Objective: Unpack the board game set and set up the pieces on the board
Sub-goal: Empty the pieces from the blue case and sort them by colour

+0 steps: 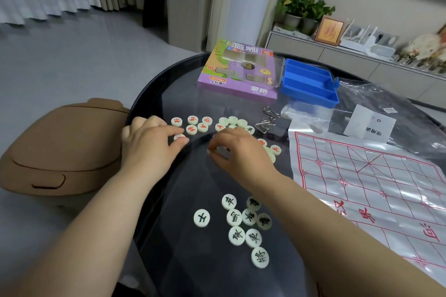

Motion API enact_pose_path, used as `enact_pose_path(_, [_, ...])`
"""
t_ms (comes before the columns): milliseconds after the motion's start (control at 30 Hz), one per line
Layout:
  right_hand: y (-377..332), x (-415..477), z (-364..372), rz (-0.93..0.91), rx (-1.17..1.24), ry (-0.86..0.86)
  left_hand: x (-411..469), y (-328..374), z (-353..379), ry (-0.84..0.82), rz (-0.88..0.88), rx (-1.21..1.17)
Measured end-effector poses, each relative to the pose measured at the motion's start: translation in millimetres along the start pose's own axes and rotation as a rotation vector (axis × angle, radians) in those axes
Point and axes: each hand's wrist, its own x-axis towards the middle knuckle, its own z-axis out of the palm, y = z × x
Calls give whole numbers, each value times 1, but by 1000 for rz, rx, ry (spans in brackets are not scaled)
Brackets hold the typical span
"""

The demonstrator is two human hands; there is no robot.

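On the dark glass desk [183, 183], the left hand [149, 144] pinches a red-lettered piece [179, 137] in its grip, while the right hand [243, 154] likewise pinches a pale piece [210, 151].

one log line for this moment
step: sorting | left hand: pinches red-marked piece | right hand: pinches pale piece | black-marked pieces: grouped nearby | board sheet: unfilled

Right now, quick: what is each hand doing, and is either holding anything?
Left hand: pinches a red-marked piece between thumb and forefinger.
Right hand: fingertips curled on a pale piece; its marking is blurred.
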Motion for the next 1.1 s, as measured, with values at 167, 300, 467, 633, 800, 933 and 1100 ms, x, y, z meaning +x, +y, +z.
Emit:
enact_pose_path(167, [20,-1,-16,235,109,166,-1,2,-1,73,134,-116])
enact_pose_path(300, [46,-20,-40,342,10,113,-12,14,0,-54,445,-172])
enact_pose_path(467, [47,-46,-38,331,-3,127,-25,34,7,-87,597,-73])
enact_pose_path(633, [44,-52,-43,321,0,55,-13,37,6,-76,633,95])
enact_pose_path(800, [46,-57,-54,341,-25,-72,-2,50,15,-232,515,-2])
enact_pose_path(933, [43,-54,-55,305,-63,-58,0,54,18,-251,409,-60])
enact_pose_path(1100, [40,-56,-54,304,-16,23,3,62,14,-239,476,126])
